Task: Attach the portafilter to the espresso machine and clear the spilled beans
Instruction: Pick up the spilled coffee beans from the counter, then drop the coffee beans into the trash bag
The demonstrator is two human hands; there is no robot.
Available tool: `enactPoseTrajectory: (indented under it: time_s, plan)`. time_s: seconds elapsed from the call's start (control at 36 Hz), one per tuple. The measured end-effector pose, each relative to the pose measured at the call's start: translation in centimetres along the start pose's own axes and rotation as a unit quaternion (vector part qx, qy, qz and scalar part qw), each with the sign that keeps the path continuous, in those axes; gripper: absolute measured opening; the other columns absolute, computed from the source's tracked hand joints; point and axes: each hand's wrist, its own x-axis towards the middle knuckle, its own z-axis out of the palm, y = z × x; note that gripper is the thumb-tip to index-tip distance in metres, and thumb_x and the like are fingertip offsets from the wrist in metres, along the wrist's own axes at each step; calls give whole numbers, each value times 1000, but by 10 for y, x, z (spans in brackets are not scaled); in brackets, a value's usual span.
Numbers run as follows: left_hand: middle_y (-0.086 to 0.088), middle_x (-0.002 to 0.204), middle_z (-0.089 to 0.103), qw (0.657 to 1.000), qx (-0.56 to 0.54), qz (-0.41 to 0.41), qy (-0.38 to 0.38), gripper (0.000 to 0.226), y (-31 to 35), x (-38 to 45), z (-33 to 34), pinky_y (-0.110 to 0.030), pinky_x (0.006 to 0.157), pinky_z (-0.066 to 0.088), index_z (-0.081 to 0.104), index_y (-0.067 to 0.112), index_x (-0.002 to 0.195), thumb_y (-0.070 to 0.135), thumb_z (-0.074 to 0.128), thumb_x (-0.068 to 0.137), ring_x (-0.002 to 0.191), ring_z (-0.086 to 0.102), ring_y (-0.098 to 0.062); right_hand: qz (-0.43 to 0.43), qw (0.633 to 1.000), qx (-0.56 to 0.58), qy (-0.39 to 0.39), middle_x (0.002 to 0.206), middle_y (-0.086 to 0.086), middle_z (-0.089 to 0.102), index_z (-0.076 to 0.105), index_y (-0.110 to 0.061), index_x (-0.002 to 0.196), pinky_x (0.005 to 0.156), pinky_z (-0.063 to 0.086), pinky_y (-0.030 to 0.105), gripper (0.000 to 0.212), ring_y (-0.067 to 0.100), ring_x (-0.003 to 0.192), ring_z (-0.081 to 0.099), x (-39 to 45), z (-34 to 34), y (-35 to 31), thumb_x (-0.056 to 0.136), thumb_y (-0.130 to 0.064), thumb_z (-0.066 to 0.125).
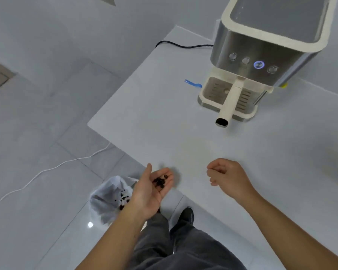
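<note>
Beans (160, 181): a small dark heap lay in the cupped, upturned palm of the left hand (152, 189), held at the near edge of the table (144, 117), which showed no loose beans. Left hand: open, cradling the beans, not clenched. Right hand (225, 175): loosely curled above the table, holding nothing visible. Bin (107, 199): a white-lined one on the floor below and to the left of the cupped hand, some beans already inside. Portafilter (229, 103): its cream handle jutted from under the espresso machine (261, 53), apparently seated; one button glowed blue. Step in hand, as judged: tipping the beans into the bin. Best done by moving the palm directly over the liner, lowering it, then tilting slowly so none bounce out.
</note>
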Motion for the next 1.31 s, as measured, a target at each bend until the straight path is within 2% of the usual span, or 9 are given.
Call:
enactPoseTrajectory:
  time_s: [0.14, 0.31, 0.5, 0.67, 0.81, 0.94, 1.08, 1.17, 1.31]
  plan:
    - [-20, 106, 71, 997, -54, 42, 27, 55, 4, -20, -33, -31, 79, 61, 67, -7, 109, 42, 43, 101, 99, 70, -27, -24, 998, -31, -51, 74, 4, 71, 71, -13, 83, 66, 59, 30, 9, 18, 66, 66, 5, 24, -21, 84, -5, 67]
    - [-22, 110, 70, 985, -139, 79, 67, 56, 6, -40, -81, -31, 73, 62, 67, -8, 111, 43, 46, 100, 99, 71, -27, -53, 990, -74, -108, 72, 3, 71, 72, -15, 80, 67, 59, 32, 11, 18, 65, 66, 6, 66, -43, 83, -5, 67]
    - [-19, 105, 71, 967, -210, 111, 87, 57, 4, -67, -143, -33, 82, 60, 69, -7, 110, 46, 56, 94, 104, 68, -28, -84, 974, -131, -165, 73, 7, 69, 71, -12, 82, 66, 58, 29, 9, 18, 64, 66, -14, 128, -62, 83, -5, 66]
    - [-17, 98, 74, 953, -258, 125, 97, 54, 7, -88, -201, -34, 83, 60, 68, -6, 109, 45, 53, 96, 99, 70, -27, -99, 964, -161, -184, 76, 10, 69, 71, -12, 85, 73, 61, 37, 8, 21, 68, 66, -39, 180, -68, 85, -5, 67]
    - [-21, 109, 70, 945, -281, 134, 99, 53, 8, -105, -256, -35, 86, 56, 68, -6, 110, 43, 50, 98, 105, 67, -29, -110, 956, -188, -197, 79, 18, 70, 70, -10, 84, 68, 60, 34, 8, 22, 67, 67, -68, 228, -67, 85, -4, 65]
    - [-20, 103, 71, 936, -301, 145, 106, 51, 11, -116, -309, -35, 83, 56, 68, -6, 110, 40, 49, 99, 96, 70, -27, -114, 950, -203, -207, 80, 22, 69, 70, -9, 84, 67, 60, 33, 7, 19, 63, 65, -92, 274, -60, 85, -4, 66]
    - [-20, 99, 72, 929, -318, 146, 120, 49, 11, -121, -355, -36, 84, 56, 69, -7, 108, 37, 49, 100, 92, 70, -28, -107, 939, -231, -231, 73, 13, 68, 70, -7, 85, 67, 60, 32, 5, 19, 63, 65, -108, 316, -56, 86, -5, 66]
    - [-19, 97, 72, 925, -328, 142, 130, 49, 11, -116, -375, -36, 87, 56, 69, -7, 107, 38, 49, 100, 92, 70, -28, -108, 930, -257, -240, 74, 13, 69, 71, -7, 86, 63, 58, 27, 5, 17, 62, 64, -109, 337, -56, 85, -6, 65]
    - [-17, 95, 72, 919, -343, 135, 137, 44, 10, -108, -391, -33, 82, 58, 69, -5, 106, 35, 50, 100, 85, 71, -24, -106, 922, -270, -257, 70, 11, 65, 70, -5, 86, 60, 56, 26, 5, 18, 61, 63, -101, 359, -59, 85, -5, 65]
